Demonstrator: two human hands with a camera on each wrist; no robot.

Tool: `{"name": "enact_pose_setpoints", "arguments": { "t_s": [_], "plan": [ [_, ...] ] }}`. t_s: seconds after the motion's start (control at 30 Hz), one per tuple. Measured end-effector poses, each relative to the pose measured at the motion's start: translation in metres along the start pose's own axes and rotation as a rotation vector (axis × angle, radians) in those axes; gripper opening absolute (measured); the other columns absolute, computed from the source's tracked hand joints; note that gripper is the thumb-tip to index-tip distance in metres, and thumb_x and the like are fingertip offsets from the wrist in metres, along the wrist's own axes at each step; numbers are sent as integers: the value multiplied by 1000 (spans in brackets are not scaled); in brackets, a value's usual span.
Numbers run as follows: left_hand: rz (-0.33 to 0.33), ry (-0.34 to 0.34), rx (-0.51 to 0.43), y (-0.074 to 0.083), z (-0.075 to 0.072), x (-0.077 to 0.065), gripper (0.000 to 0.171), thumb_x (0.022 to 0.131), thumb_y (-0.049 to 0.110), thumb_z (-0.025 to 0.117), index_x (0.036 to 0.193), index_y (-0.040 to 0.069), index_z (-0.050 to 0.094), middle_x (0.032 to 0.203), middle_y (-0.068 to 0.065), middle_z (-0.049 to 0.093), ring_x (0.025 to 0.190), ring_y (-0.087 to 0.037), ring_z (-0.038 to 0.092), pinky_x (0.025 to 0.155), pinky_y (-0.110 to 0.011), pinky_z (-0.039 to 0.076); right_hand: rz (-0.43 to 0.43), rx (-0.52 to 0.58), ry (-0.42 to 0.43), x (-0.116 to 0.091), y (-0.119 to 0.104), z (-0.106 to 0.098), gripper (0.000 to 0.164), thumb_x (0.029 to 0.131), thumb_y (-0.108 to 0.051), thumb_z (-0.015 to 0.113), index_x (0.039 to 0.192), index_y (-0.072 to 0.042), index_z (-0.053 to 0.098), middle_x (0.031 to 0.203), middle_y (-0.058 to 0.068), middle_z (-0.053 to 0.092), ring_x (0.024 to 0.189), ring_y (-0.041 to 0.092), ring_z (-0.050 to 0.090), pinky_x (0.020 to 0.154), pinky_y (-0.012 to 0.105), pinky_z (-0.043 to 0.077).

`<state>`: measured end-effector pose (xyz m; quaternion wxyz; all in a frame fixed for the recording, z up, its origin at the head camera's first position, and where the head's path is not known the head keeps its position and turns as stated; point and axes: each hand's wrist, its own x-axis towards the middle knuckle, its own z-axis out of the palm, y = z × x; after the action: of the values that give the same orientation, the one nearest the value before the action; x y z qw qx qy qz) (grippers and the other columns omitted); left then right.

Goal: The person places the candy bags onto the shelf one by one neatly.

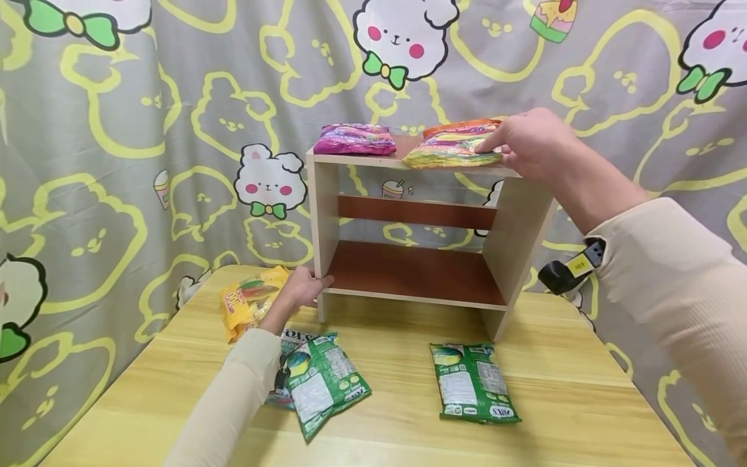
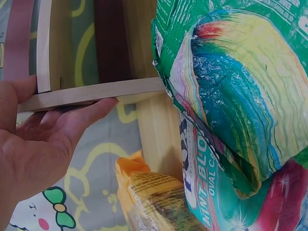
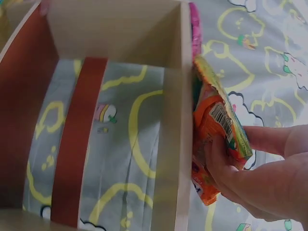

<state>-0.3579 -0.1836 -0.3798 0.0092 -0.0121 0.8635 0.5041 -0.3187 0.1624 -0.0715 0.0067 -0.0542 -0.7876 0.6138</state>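
Note:
A small wooden shelf (image 1: 408, 295) stands on the table. My left hand (image 1: 303, 287) grips the edge of its left side panel, thumb on one face and fingers on the other, as the left wrist view (image 2: 48, 130) shows. At the right end of the top board, my right hand (image 1: 537, 143) pinches an orange and yellow candy bag (image 1: 455, 144). In the right wrist view the bag's orange side (image 3: 211, 127) with a barcode shows between thumb and fingers, against the board. A purple candy bag (image 1: 355, 139) lies at the top board's left end.
Green candy bags lie in front of the shelf, one on the right (image 1: 474, 383) and one on the left (image 1: 327, 383). The left one overlaps a teal and red bag (image 2: 211, 192). A yellow bag (image 1: 251, 301) lies left of the shelf. A patterned curtain (image 1: 192, 97) hangs behind.

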Motion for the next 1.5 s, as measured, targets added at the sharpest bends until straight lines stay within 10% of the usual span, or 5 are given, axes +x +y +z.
{"name": "enact_pose_setpoints", "arguments": {
  "t_s": [0.27, 1.1, 1.5],
  "plan": [
    [0, 0, 13, 0, 1, 2, 46, 101, 27, 60, 132, -7, 59, 129, -25, 60, 120, -38, 60, 79, -43, 63, -141, -540, 143, 2, 11, 0, 58, 95, -36, 64, 145, -6, 56, 147, 11, 44, 122, 22, 45, 85, 27, 49],
    [5, -8, -15, 0, 2, 5, 43, 100, 26, 61, 127, -8, 62, 114, -20, 60, 117, -38, 61, 81, -45, 63, -309, -704, 227, 18, 27, 12, 64, 95, -21, 50, 154, 0, 39, 154, 21, 44, 133, 35, 44, 94, 38, 52],
    [-1, -7, -20, -2, 1, 3, 44, 101, 26, 61, 129, -7, 60, 122, -22, 60, 118, -36, 61, 84, -47, 62, -615, -876, 304, -9, 36, 54, 66, 101, -33, 53, 151, 4, 31, 143, 34, 44, 134, 48, 38, 114, 59, 30]
  ]
}}
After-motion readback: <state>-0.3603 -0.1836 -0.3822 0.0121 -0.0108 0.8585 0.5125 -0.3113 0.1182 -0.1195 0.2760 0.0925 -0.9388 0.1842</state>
